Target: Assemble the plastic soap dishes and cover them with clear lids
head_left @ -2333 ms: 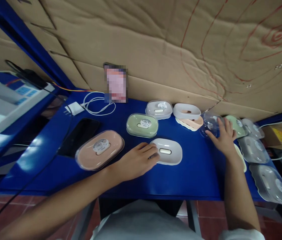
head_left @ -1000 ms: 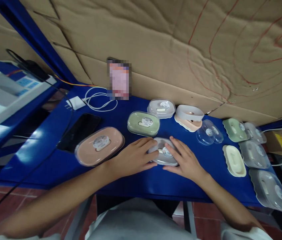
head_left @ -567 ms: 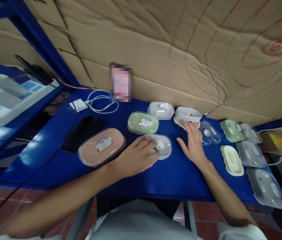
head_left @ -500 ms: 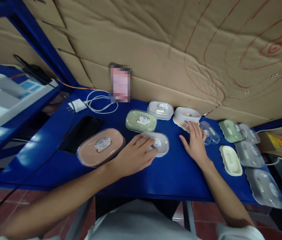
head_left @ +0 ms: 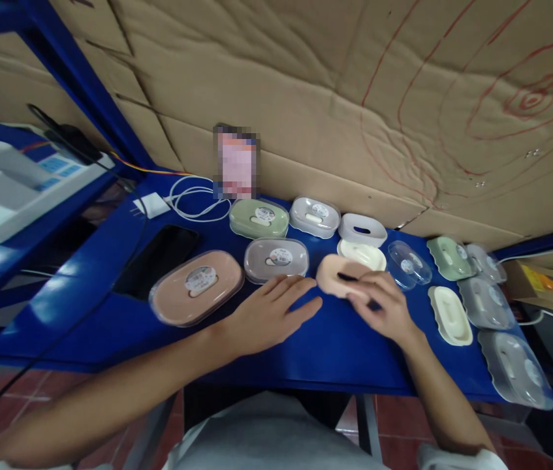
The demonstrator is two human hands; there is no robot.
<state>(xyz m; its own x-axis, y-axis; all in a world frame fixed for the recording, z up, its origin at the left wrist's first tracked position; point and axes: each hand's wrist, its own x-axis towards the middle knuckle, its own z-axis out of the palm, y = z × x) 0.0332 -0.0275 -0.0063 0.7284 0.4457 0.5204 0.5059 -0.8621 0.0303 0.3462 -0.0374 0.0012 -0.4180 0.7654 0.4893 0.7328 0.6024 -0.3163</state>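
My right hand (head_left: 388, 308) grips a peach oval soap box part (head_left: 331, 274) with a dark slot, tilted above the table. Just behind it lies a cream inner tray (head_left: 369, 256), partly hidden by the peach part. My left hand (head_left: 271, 312) is open, fingers stretched toward the peach part but apart from it. Beyond its fingers sits a grey soap box (head_left: 283, 253) with a clear lid and round label. Left of that hand is a larger peach soap box (head_left: 222, 274), also lidded. A pale grey slotted part (head_left: 347, 228) stands at the back.
Green (head_left: 241, 219) and grey (head_left: 300, 219) lidded boxes stand along the cardboard wall (head_left: 305, 117). Clear lids (head_left: 416, 271) lie right of the cream tray. Several more boxes and a cream tray (head_left: 445, 316) line the right side. A black phone (head_left: 163, 258) and white charger (head_left: 155, 205) lie left.
My right hand has lifted the peach part and brought it nearer, uncovering the cream tray. The green and grey lidded boxes have shifted left and back; my left hand has come off the grey one.
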